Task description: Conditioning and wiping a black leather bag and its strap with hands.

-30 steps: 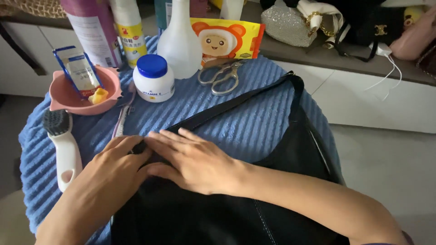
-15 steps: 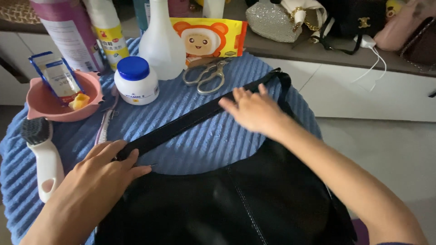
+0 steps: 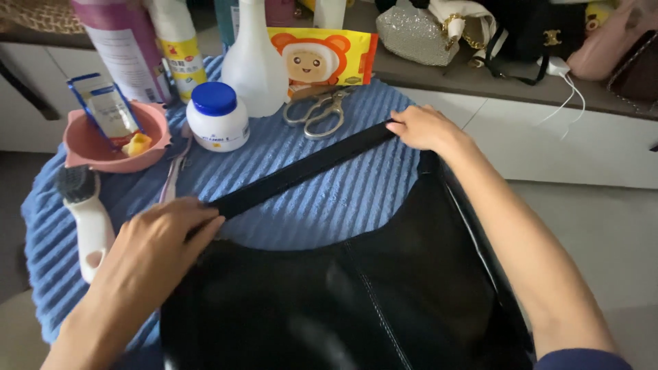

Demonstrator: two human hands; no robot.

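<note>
- Fingers [image 3: 205, 223] of the left hand [image 3: 154, 243] press flat, together, on the strap [image 3: 301, 171]; the right hand [image 3: 425, 128] pins its far end.
- Black bag [image 3: 356, 294] lies on the blue-covered tabletop [image 3: 329, 212]; it looks soft, floppy, best held by the strap.

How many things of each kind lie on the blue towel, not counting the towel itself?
Black bag: 1
Bottles: 3 (pink, yellow-labelled, clear)
White jar with blue lid: 1
Pink bowl: 1
Scissors: 1
Brush: 1
Orange packet: 1
Total: 9
</note>
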